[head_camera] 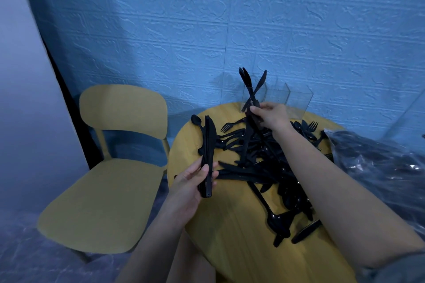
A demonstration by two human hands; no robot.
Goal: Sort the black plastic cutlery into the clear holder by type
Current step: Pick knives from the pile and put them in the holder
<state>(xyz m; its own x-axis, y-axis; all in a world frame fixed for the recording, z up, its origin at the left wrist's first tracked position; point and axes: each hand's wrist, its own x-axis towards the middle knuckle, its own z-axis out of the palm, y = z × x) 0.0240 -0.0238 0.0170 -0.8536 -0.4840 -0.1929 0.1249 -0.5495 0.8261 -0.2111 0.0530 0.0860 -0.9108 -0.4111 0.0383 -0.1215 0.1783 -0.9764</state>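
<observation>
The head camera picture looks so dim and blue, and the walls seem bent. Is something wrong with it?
Head view: low, bluish light, so the black cutlery pile merges into one dark mass; the wide-angle lens bows the wall and stretches the arms at the edges; glare glints on the plastic bag; the clear holder shows only as faint edges.

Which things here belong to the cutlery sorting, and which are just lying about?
Part of the job:
- stack of knives gripped by the left hand
- knives held by the right hand
- clear holder
- cutlery pile on the round table

Lying about:
- yellow chair
- plastic bag
</observation>
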